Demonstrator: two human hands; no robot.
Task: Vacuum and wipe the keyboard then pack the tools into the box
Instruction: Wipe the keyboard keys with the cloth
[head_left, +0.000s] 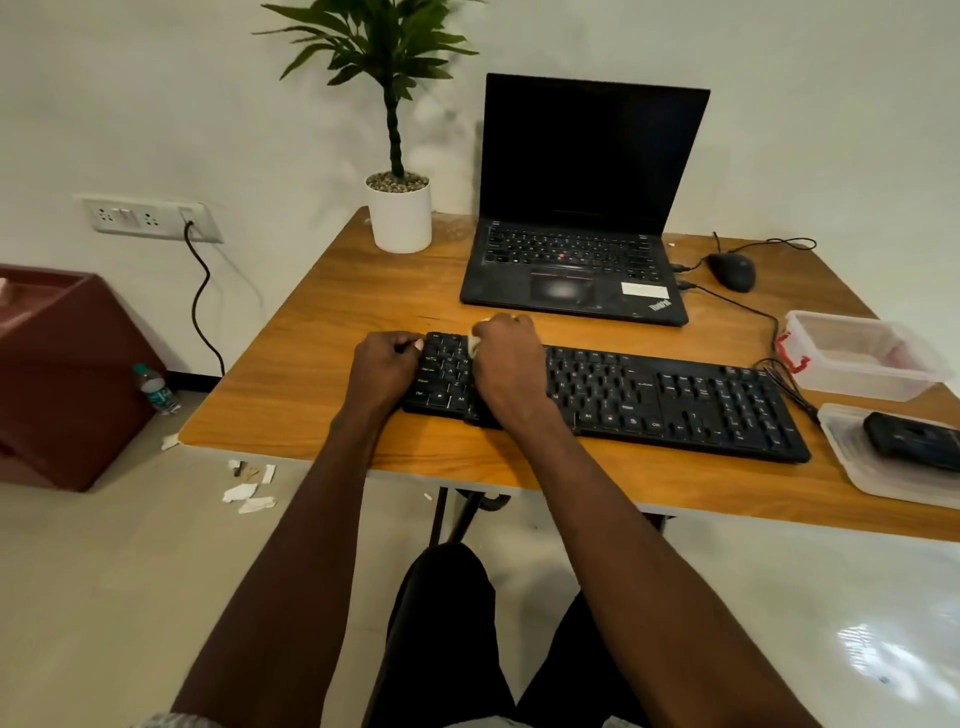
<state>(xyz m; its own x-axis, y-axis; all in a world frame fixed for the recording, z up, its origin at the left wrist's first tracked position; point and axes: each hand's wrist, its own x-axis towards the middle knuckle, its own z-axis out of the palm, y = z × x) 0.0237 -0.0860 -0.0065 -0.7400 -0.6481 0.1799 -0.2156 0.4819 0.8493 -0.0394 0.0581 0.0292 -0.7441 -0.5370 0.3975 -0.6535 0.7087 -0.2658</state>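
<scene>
keyboard (623, 397) getting wiped, right hand (506, 364) clutching a white cloth (475, 340), left hand (384, 366) gripping its edge, box (862, 353) packing not started.

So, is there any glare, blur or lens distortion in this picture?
Head view: glare on the shiny floor at lower right; wide-angle bending along the table edges; a blurred patch on the laptop touchpad; plant leaves slightly soft.

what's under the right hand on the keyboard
A bit of pale cloth or wipe shows at the right hand, pressed on the keyboard. The rest of it and the keys beneath are covered by the hand.
</scene>
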